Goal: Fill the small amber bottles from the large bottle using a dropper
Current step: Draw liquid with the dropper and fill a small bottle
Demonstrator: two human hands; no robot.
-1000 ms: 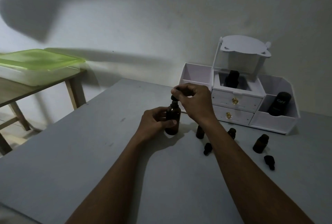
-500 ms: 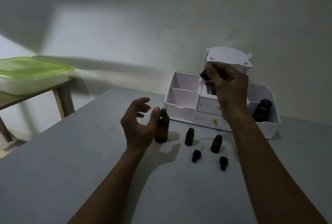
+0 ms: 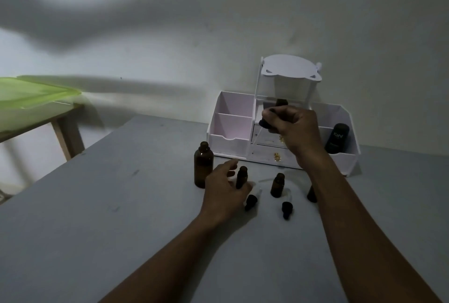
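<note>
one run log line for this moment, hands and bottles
right hand: holds dropper raised | left hand: open, at small bottle | large bottle: uncapped, upright on table

The right hand (image 3: pixel 290 127) is raised, fingers (image 3: pixel 272 114) pinched together. The left hand (image 3: pixel 224 189) is low, fingers (image 3: pixel 230 164) spread loosely.

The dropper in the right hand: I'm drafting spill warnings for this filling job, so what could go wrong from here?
The dropper is held high above the table, so drops may miss the narrow small bottle that the left hand reaches for. That hand could also knock the uncapped large bottle beside it.
</note>
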